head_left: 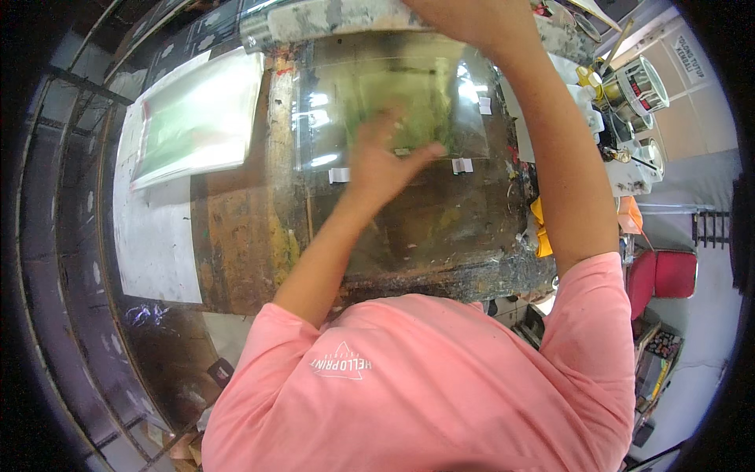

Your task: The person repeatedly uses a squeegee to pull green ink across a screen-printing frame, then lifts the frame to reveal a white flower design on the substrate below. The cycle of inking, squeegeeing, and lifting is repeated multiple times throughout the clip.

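My left hand [387, 161] is over a clear sheet [322, 130] on the stained work table [425, 228]. Its thumb stretches out to the side and its fingers, smeared by motion, look spread; I see nothing held. A yellowish-green area [429, 94] shows on or through the sheet. Small white tabs [339, 175] sit along the sheet's near edge, with another by its right side. At the top, my right hand [472, 20] reaches to a paint-stained, pale frame bar [330, 20]. The picture's upper edge cuts off its fingers, so its grip is hidden.
A stack of clear, greenish plastic sheets [200, 118] lies on white paper [157, 244] at the left. Metal cans [638, 82] and white containers [578, 94] crowd the right side. Beyond the table are a yellow cloth [541, 228] and a red chair [672, 275].
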`<state>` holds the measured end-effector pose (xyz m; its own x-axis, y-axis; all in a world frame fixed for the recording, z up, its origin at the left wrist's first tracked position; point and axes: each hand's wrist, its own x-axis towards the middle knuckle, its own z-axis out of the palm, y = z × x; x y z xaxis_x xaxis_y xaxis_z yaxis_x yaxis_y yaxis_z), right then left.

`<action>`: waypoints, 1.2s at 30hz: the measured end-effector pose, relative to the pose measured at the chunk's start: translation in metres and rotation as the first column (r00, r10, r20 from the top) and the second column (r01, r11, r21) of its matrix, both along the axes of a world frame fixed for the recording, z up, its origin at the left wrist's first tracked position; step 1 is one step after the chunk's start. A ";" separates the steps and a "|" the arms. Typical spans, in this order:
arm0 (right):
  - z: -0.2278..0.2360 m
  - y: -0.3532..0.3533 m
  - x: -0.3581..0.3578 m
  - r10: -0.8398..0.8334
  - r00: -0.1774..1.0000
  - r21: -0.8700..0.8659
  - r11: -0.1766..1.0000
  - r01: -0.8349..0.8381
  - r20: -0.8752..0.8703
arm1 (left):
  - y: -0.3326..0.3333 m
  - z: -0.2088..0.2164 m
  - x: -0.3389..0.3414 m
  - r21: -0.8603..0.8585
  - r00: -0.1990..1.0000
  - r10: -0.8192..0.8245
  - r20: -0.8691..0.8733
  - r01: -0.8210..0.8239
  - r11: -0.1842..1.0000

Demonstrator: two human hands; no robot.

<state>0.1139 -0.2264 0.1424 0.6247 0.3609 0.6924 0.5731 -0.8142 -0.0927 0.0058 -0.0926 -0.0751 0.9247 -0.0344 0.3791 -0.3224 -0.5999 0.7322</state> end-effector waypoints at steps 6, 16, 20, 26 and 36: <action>-0.079 -0.009 -0.051 -0.012 0.999 -0.177 0.984 0.002 -0.052 | 0.110 0.071 -0.014 -0.648 0.985 -0.070 -0.159 -0.050 0.760; -0.198 -0.029 -0.108 0.112 0.825 -0.114 0.971 -0.209 -0.554 | 0.103 -0.048 -0.055 0.491 0.927 0.373 -0.051 -0.302 0.817; -0.219 -0.024 -0.107 0.077 0.887 -0.172 0.970 -0.172 -0.456 | 0.104 -0.051 -0.055 0.387 0.925 0.345 -0.161 -0.262 0.884; -0.242 -0.014 0.004 0.086 0.937 -0.152 0.978 -0.145 -0.338 | 0.104 -0.048 -0.055 0.360 0.937 0.323 -0.136 -0.257 0.897; -0.199 -0.006 0.158 0.026 0.830 -0.288 0.932 -0.222 -0.557 | 0.108 -0.054 -0.055 0.291 0.961 0.276 0.030 -0.273 0.917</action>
